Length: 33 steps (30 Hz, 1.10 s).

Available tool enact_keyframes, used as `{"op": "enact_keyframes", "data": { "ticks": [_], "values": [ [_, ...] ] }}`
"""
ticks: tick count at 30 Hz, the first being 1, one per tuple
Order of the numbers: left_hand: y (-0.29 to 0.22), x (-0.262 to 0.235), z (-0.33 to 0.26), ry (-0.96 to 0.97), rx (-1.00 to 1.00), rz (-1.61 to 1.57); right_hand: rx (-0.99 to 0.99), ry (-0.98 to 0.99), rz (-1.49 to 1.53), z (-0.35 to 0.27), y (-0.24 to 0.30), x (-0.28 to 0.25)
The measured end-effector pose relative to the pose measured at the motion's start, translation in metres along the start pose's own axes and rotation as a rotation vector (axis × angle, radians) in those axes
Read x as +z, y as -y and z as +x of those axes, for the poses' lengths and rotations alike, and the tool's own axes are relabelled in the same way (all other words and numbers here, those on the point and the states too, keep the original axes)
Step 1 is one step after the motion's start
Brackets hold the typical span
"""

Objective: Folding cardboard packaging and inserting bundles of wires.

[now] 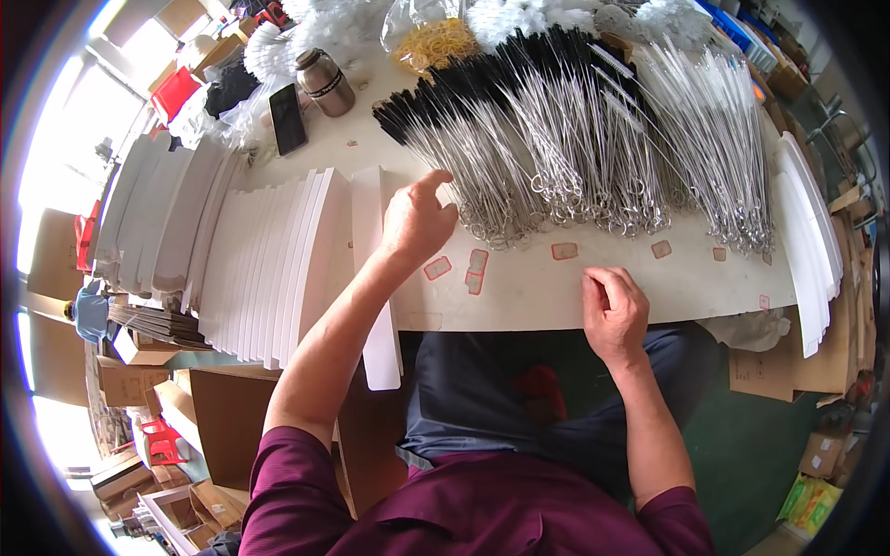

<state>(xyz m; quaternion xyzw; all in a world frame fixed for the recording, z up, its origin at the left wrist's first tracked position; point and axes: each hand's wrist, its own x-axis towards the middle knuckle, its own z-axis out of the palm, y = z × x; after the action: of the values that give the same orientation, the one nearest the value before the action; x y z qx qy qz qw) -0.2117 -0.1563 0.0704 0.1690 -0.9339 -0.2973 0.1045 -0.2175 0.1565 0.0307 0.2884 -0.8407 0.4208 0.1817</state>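
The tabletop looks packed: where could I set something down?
The table is bare near its front edge between left hand and right hand, save small red-edged patches, and between the steel flask and black brushes. Crowded: the far edge with fluffy white bundles, the left with white strips, the right with pale brushes.

L hand (420,222) w/ fingers (432,183) bent fwd, L forearm (343,329) back-left of them; R hand (616,320) loosely curled, R forearm (656,426) behind its fingers.

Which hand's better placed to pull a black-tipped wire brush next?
Likely left: the left hand is at the left side of the black-tipped wire brushes, touching or just beside them. The right hand is over the near edge of the table, farther off.
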Motion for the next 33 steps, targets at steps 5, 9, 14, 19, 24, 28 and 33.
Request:
{"op": "enact_keyframes", "data": {
  "ticks": [5,9,14,19,24,28,33],
  "values": [
    [0.000,0.002,-0.004,-0.002,0.295,0.166,0.002,0.009,-0.012,0.000,0.001,0.001],
    [0.007,-0.001,-0.001,-0.029,0.404,0.185,0.005,0.008,-0.021,-0.001,0.000,0.001],
    [0.014,-0.008,0.000,0.013,0.213,0.144,-0.015,-0.002,-0.024,-0.001,-0.001,0.002],
    [0.015,-0.011,-0.002,0.029,0.164,0.104,0.015,0.009,-0.027,-0.001,0.002,0.001],
    [0.013,-0.014,-0.006,0.068,0.192,0.101,0.003,0.014,-0.045,-0.001,0.002,0.001],
    [0.005,-0.015,-0.017,0.097,0.385,0.194,0.008,0.015,-0.045,-0.002,0.002,0.001],
    [0.011,-0.012,-0.014,0.084,0.554,0.339,0.000,0.020,-0.036,0.000,0.003,0.000]
  ]
}}
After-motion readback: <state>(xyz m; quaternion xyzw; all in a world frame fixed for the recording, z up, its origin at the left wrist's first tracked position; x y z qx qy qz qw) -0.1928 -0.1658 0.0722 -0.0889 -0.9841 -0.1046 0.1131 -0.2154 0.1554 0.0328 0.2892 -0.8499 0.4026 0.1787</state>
